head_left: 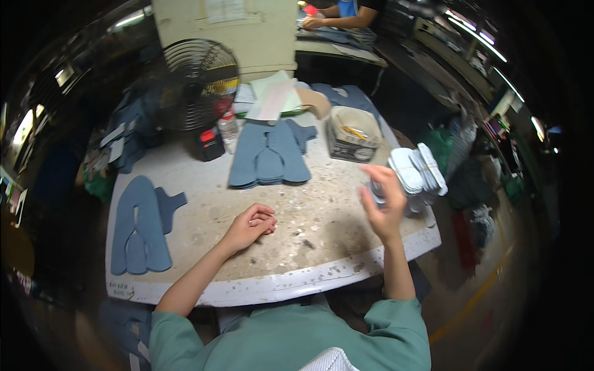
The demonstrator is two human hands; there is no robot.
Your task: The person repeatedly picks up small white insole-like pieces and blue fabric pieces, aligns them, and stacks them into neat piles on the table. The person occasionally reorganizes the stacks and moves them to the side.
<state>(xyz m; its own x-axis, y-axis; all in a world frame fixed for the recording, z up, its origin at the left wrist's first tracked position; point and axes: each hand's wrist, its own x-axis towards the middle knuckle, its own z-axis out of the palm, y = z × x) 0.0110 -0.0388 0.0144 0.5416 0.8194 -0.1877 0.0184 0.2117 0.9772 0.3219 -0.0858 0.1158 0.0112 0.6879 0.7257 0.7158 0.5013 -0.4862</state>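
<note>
My left hand (250, 226) rests over the middle of the worn white table, fingers loosely bent and a little apart, with nothing visible in them. Nearer the right side, my right hand (385, 204) is raised and slightly blurred. Its thumb and fingers stand apart; a small greyish shape shows in the gap, and I cannot tell whether it lies behind. Beside that hand are bundles of white, rounded flat pieces (406, 170). Beyond my hands lies a stack of blue-grey cut pieces (260, 151). More blue-grey pieces (140, 232) lie at the table's left edge.
A box lined with a pale bag (354, 133) holds yellow sticks. Behind the stack are loose papers (272, 99), a clear bottle (228, 128) and a black container with a red top (211, 145). A black fan (199, 83) stands back left. A person's arm (337, 23) shows at another table.
</note>
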